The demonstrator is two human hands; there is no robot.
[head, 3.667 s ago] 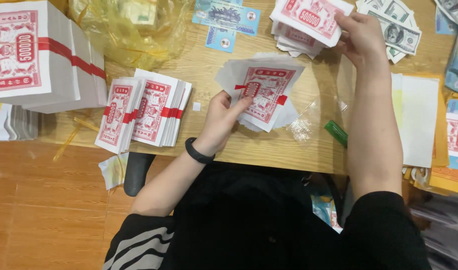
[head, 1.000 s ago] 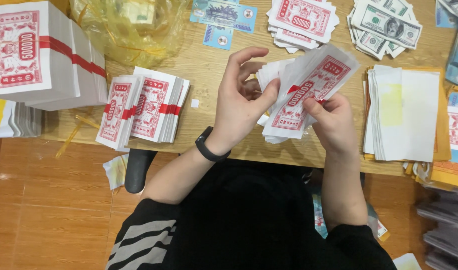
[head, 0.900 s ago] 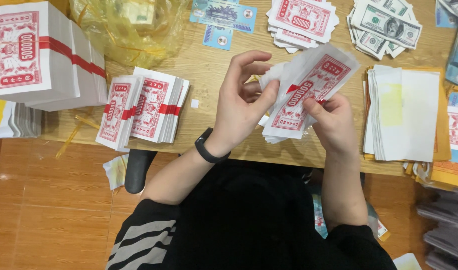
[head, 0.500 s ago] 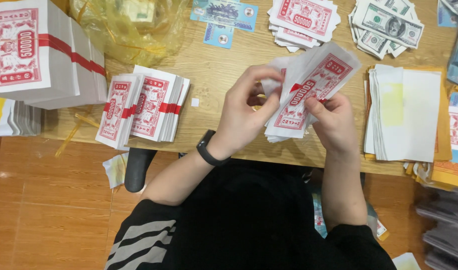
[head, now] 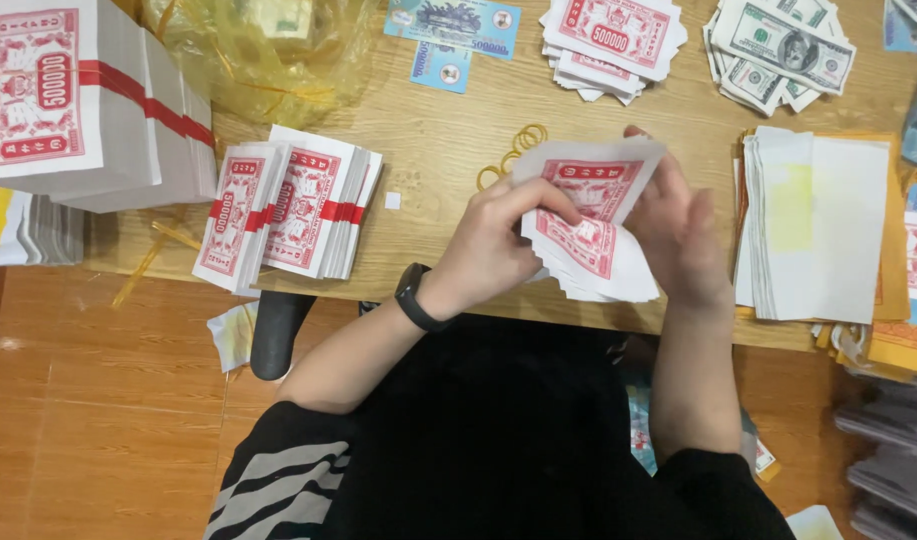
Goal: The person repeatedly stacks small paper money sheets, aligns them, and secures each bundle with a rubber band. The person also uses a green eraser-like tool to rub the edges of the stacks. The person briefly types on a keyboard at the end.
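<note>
Both of my hands hold a stack of white paper notes printed in red (head: 593, 225) just above the front edge of the wooden table (head: 448, 150). My left hand (head: 498, 240), with a black wristband, grips the stack's left side, thumb on the top note. My right hand (head: 678, 235) clasps the right side, fingers curled behind the notes. The stack is fanned and slightly tilted. Several yellow rubber bands (head: 513, 150) lie on the table just behind it.
Banded bundles of red-printed notes (head: 288, 215) lie left, beside a big banded block (head: 73, 100). A yellow plastic bag (head: 268, 50) and blue notes (head: 453, 30) sit behind. Loose red notes (head: 613, 40), green-grey notes (head: 778, 50) and white sheets (head: 818, 225) lie right.
The stack has swung from an upright tilt to lie flatter between my hands. The red band seen around it earlier is no longer in sight. My left thumb now rests on top.
</note>
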